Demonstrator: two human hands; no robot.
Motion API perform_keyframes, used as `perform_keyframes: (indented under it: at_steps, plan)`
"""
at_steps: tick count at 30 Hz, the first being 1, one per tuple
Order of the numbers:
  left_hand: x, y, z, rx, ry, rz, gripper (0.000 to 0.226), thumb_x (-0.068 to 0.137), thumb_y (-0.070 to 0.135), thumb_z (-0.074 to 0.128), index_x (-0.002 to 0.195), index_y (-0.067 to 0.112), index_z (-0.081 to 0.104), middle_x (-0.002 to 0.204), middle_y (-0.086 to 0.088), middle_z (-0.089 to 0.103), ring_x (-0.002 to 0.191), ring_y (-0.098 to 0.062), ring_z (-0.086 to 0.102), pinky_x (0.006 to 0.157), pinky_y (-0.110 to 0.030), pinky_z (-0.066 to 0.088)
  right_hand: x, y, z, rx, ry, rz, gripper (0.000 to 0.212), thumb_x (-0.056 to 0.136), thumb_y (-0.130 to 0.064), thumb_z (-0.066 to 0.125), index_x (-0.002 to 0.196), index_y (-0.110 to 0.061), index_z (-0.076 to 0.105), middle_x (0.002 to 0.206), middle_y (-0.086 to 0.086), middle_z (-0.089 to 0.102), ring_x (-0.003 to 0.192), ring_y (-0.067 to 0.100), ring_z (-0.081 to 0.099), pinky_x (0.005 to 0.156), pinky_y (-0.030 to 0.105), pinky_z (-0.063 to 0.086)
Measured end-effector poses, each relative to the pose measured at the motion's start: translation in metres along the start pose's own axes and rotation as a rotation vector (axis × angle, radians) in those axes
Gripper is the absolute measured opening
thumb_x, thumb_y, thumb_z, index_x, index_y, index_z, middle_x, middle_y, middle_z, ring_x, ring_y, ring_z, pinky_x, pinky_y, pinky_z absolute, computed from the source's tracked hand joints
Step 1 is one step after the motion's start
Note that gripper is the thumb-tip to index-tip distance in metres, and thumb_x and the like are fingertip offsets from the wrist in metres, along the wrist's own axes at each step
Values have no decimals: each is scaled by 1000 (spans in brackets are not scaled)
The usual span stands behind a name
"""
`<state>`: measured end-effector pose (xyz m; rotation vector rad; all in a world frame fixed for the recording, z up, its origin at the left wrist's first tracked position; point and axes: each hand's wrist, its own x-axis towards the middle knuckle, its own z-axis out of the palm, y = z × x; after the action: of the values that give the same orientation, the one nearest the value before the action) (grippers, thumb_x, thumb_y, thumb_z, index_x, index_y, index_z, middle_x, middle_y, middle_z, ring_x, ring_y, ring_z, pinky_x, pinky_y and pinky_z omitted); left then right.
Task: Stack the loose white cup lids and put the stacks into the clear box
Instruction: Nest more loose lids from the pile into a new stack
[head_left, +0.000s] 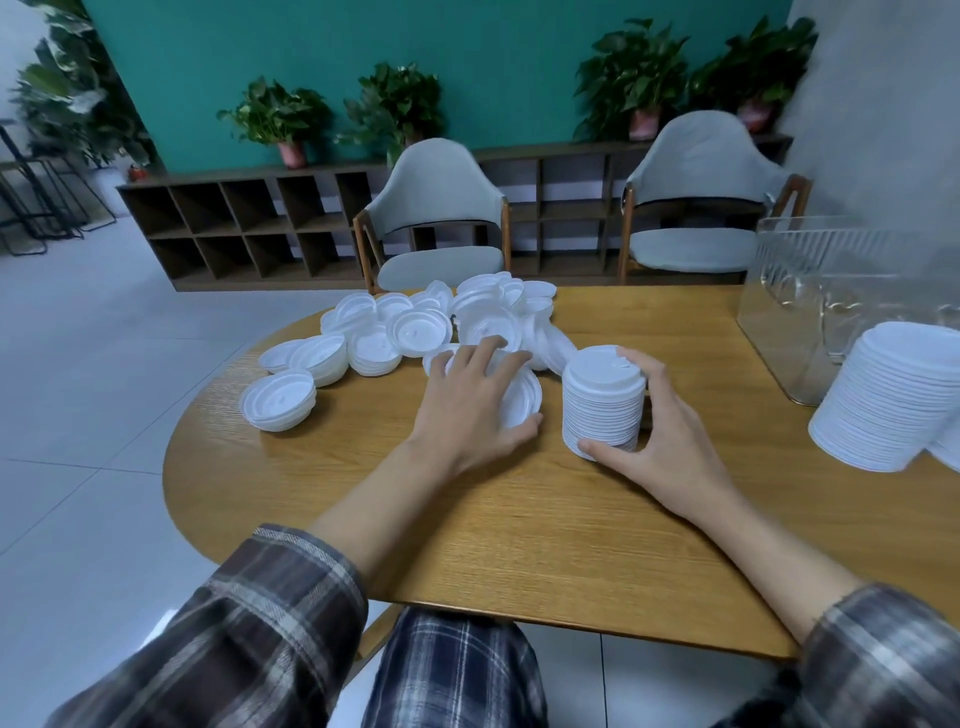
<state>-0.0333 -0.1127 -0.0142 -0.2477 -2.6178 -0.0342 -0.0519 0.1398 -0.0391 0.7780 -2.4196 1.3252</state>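
Note:
Several loose white cup lids lie in a heap at the far middle of the wooden table. My left hand lies over a short pile of lids, fingers spread across the top and thumb against its near rim. My right hand holds a tall stack of lids standing upright on the table, thumb at its base and fingers behind its right side. A second, larger stack stands at the right edge. The clear box sits at the far right.
Two grey chairs stand behind the table, with a low wooden shelf and potted plants along the teal wall. A small separate pile of lids lies near the table's left edge. Bare wood lies between me and the stacks.

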Motion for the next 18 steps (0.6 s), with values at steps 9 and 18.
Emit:
perform_keyframes:
  at_steps: [9,18]
  plan:
    - [22,42,21,-9,20,153,64,90,62,53,142,24,56,134,-2,58,116,-26,60,117,-62,28,-8,17,-40,-50,11,56,101,72,-35,95,149,-45,30,139,-24,48,119,-8,45,95,10,36]
    - [51,64,54,-170,98,241,47,93,51,54,115,13,70,125,-9,64,115,-33,61,106,-50,43,-7,34,-54,-67,58,89,102,71,-33,95,149,-45,31,145,-24,48,130,2,50,109,36,47]
